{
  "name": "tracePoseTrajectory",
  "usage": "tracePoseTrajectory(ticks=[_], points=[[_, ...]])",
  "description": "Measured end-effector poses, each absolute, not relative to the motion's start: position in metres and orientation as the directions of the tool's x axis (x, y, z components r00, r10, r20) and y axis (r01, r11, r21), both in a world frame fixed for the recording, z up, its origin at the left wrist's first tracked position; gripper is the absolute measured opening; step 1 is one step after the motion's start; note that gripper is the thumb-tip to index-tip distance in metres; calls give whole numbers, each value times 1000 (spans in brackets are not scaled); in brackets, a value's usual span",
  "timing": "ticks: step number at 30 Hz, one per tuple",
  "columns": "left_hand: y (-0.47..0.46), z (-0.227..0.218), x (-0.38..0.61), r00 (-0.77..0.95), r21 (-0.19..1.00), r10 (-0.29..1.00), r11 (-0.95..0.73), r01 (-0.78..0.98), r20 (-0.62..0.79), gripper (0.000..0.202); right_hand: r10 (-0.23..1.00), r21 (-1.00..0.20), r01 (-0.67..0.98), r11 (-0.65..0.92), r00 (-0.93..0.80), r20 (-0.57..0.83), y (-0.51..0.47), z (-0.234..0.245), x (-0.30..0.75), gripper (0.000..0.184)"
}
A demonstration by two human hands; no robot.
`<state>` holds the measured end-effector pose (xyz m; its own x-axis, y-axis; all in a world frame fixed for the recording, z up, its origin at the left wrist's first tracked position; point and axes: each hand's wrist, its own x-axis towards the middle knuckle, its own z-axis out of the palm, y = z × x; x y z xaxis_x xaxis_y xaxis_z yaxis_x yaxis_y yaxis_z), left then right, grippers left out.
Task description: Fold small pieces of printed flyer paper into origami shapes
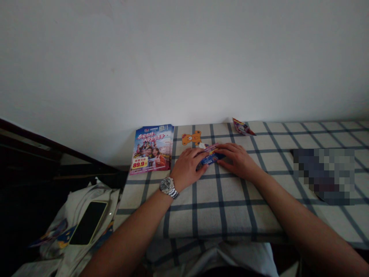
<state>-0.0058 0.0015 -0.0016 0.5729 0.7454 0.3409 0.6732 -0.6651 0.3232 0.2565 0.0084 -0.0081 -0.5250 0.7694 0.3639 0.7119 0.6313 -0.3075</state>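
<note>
Beneath the flat, unclenched fingers (196, 154) of the left hand (187, 167) and right hand (238, 161), the folded flyer (210, 158) is pinned to the surface (219, 207), and a crooked crease may be set if it is let slip.

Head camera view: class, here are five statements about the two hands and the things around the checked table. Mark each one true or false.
1. The left hand and right hand both rest on the small folded blue printed paper. True.
2. The silver metal wristwatch sits on the right wrist. False: it is on the left wrist.
3. The colourful printed flyer marked 89.9 lies left of both hands on the blue-and-white checked tablecloth. True.
4. The dark flat smartphone lies on the tablecloth. False: it lies off the table, on pale cloth at lower left.
5. The orange bear-shaped cutout is covered by the right hand. False: it lies uncovered beyond the left hand, near the wall.
</note>
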Motion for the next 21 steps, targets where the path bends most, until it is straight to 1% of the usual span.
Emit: tracePoseTrajectory(ticks=[3, 8, 12, 15, 17, 19, 21], points=[[2, -1, -6, 567, 342, 741, -671, 658, 360, 39, 771, -314, 709, 631, -529, 354, 8, -9, 258, 38], [4, -2, -9, 571, 367, 731, -682, 633, 372, 32, 768, -339, 692, 637, -532, 356, 9, -8, 258, 36], [5, -2, -10, 590, 386, 719, -695, 607, 368, 31, 759, -386, 656, 649, -525, 386, 12, -8, 259, 29], [4, -1, -11, 603, 384, 711, -703, 598, 362, 32, 760, -428, 628, 650, -515, 397, 14, -8, 261, 24], [4, 0, -12, 611, 380, 706, -708, 596, 357, 38, 764, -451, 617, 645, -503, 404, 15, -8, 261, 23], [3, 1, -13, 606, 376, 712, -702, 605, 355, 45, 773, -466, 617, 634, -485, 409, 15, -8, 261, 22], [3, 2, -14, 584, 372, 726, -688, 623, 363, 45, 790, -476, 631, 612, -460, 405, 14, -7, 261, 20]])
